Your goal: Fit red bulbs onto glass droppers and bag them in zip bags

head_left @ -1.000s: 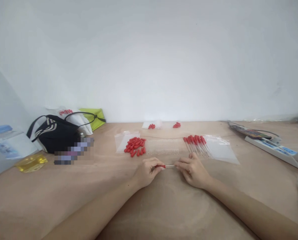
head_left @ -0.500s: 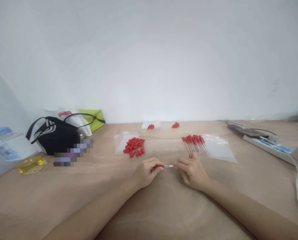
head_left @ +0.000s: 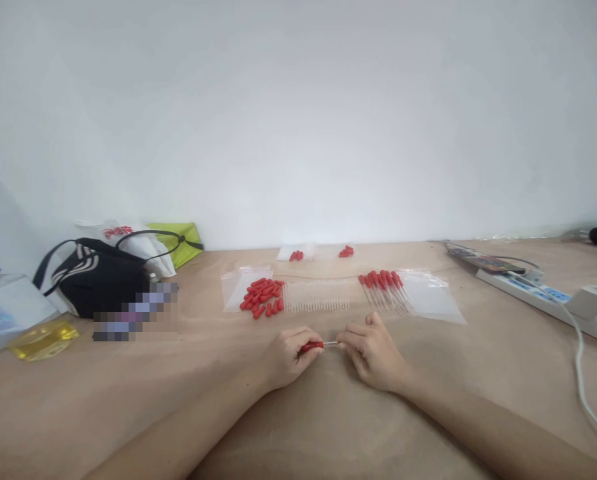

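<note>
Pinched in the fingers of my left hand (head_left: 292,360) is a red rubber dropper bulb (head_left: 312,347). A clear glass dropper tube (head_left: 330,344) runs from the bulb's mouth to my right hand (head_left: 373,353), whose thumb and fingers are closed on its other end. How deep the tube sits in the bulb cannot be made out. Beyond my hands lies a row of clear glass tubes (head_left: 316,297). To its left is a pile of loose red bulbs (head_left: 262,293), and to its right a group of droppers with red bulbs fitted (head_left: 385,290).
Clear plastic bags (head_left: 435,300) lie beside both groups. Two small clusters of red bulbs (head_left: 346,251) sit near the wall. At right are a power strip (head_left: 528,293), a phone (head_left: 483,261) and a white cable (head_left: 581,380); at left, a black bag (head_left: 103,280) and a yellow liquid pouch (head_left: 45,340).
The camera view has shifted slightly. My hands have come a little closer together, and less of the glass tube shows between them.
</note>
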Available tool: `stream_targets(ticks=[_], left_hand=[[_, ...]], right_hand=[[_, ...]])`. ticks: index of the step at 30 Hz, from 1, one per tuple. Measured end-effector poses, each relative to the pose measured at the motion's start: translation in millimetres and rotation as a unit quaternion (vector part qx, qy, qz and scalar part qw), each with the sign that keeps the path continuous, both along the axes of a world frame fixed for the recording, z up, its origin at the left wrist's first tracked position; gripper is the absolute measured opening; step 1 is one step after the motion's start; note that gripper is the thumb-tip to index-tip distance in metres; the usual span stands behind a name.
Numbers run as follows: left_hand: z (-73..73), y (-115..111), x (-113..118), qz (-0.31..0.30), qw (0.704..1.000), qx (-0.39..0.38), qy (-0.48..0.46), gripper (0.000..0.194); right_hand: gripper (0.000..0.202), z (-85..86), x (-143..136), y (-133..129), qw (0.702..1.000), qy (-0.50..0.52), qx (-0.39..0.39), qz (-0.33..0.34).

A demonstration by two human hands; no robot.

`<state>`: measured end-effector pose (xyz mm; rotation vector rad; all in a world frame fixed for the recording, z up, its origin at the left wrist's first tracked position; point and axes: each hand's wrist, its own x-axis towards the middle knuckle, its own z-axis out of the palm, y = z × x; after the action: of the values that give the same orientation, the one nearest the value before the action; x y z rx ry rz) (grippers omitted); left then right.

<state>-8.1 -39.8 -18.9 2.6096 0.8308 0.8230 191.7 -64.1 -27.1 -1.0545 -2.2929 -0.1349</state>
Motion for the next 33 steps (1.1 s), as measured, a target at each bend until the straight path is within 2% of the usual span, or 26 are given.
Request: stream_targets(ticks=[7,15,17,20,21,24,26,29,33], left_hand=[[0.9,1,0,-0.011,1.000,-0.008,0.013,0.016],[4.0,12,-4,0.004,1.000,-0.016,-0.017,0.014],[2.1,13,-6,0.029,0.999,-0.014,-0.029,0.016],[-0.1,13,-10,0.131,0.991,-0.012,-0.033,0.037],[-0.2,14,-10,0.151,0.988,-0.020,-0.020,0.036],[0.8,15,-11,0.129,0.989,-0.055,0.035,0.015],[1.7,15,-11,0.113,0.990,-0.065,0.048,0.012],[2.2,15,-11,0.114,0.990,-0.067,0.041,0.013],[2.4,16,-11,0.112,0.990,-0.073,0.034,0.013]], right_hand=[[0.022,-0.9,-3,1,1.000,0.012,-0.020,0.000],[0.019,11.6,-5,1,0.997,-0.067,0.006,-0.030],[0.020,11.5,0,1,0.996,-0.078,0.008,-0.041],[0.022,10.3,15,11,0.992,-0.032,-0.015,-0.120],[0.023,10.5,22,18,0.986,-0.001,-0.030,-0.164],[0.026,13.8,41,47,0.947,0.085,-0.088,-0.296],[0.027,16.3,49,67,0.923,0.097,-0.108,-0.357],[0.030,15.3,49,90,0.903,0.087,-0.127,-0.400],[0.029,5.1,41,101,0.896,0.074,-0.115,-0.423]])
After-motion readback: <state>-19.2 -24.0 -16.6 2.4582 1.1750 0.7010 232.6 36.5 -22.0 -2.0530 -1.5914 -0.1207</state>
